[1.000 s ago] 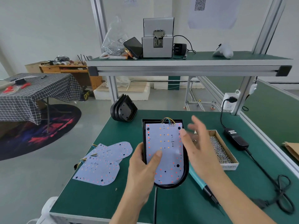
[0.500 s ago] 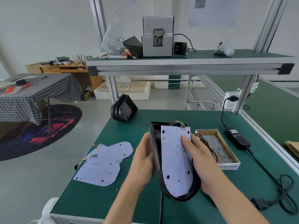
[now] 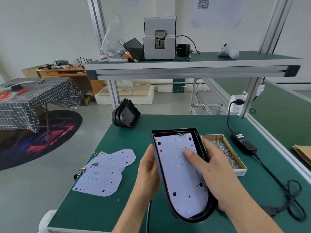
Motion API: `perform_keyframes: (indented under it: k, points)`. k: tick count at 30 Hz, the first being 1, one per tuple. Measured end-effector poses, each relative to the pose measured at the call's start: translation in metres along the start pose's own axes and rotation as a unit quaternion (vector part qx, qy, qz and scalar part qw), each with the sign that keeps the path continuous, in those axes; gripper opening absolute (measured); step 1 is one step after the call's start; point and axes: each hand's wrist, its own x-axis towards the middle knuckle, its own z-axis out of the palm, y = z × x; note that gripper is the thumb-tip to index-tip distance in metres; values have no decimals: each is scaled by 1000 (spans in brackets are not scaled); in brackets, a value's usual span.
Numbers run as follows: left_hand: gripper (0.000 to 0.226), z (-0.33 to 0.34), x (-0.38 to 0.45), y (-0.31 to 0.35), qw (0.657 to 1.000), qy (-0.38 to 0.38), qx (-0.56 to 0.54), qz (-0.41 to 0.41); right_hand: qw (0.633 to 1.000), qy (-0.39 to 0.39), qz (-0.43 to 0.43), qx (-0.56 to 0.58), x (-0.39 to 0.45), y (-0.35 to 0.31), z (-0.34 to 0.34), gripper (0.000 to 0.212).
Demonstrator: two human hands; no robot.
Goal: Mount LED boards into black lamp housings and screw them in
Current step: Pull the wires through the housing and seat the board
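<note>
A black lamp housing (image 3: 196,217) is held up off the green table, tilted toward me. Inside it lies a pale LED board (image 3: 175,169) with red and orange dots and coloured wires at its top edge. My left hand (image 3: 148,172) grips the housing's left wall from outside. My right hand (image 3: 213,174) wraps the right wall, its thumb pressing on the board. Two spare LED boards (image 3: 104,174) lie overlapped on the table to the left. A stack of empty black housings (image 3: 126,116) stands at the far left corner.
A cardboard box of screws (image 3: 223,152) sits right of the housing. A black power adapter (image 3: 244,143) and its coiled cable (image 3: 292,197) lie at the right. An upper shelf (image 3: 185,68) carries a grey screw feeder (image 3: 159,39).
The housing was lifted off the table and tilted, now swung back to face me more squarely. My right hand went from hovering open to gripping the right wall, thumb on the board.
</note>
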Motion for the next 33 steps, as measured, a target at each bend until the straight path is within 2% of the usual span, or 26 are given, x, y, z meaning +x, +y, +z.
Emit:
perform_keyframes:
  k: [4, 5, 6, 8, 10, 12, 14, 16, 17, 20, 22, 25, 29, 33]
  points:
    - [80, 6, -5, 2, 988, 22, -71, -138, 1000, 19, -7, -21, -1, 2, 3, 22]
    - [82, 4, -7, -2, 986, 21, -67, -151, 1000, 17, -8, -20, -2, 2, 3, 23]
    - [75, 2, -7, -5, 987, 21, -60, -150, 1000, 12, -8, -17, -4, 3, 2, 23]
    - [47, -1, -9, -4, 992, -16, -23, -119, 1000, 3, -10, -18, -7, 2, 0, 26]
    - [37, -5, -8, 1, 994, -56, 13, -88, 999, -5, -18, -31, -9, -2, -2, 30]
    - [46, -11, -4, 9, 995, -36, -39, -79, 998, -15, -21, -55, -9, -4, -4, 28]
    - [71, -18, -2, 21, 993, -8, -105, -59, 997, -17, -17, -76, -7, -3, -4, 26]
    - [80, -17, -5, 36, 995, -17, -97, -28, 995, -9, -20, -94, -6, -2, -2, 27]
    - [73, -14, -7, 43, 997, -18, -65, -23, 995, -7, -24, -97, -6, -1, 0, 28]
    - [34, -6, -11, 52, 1000, 7, 8, -28, 993, -4, -40, -111, -7, -1, 5, 30]
    - [20, -6, -12, 53, 999, 27, 23, -25, 986, 8, -58, -153, -8, 2, 6, 33]
    - [14, -6, -13, 55, 999, 38, 20, -12, 982, 11, -64, -178, -8, 3, 7, 31]
    - [12, -5, -12, 56, 999, 41, 14, -15, 976, 28, -47, -209, -1, 2, 4, 9]
    - [11, -1, -14, 58, 998, 54, 21, -16, 969, 52, -52, -235, 3, 5, 5, 22]
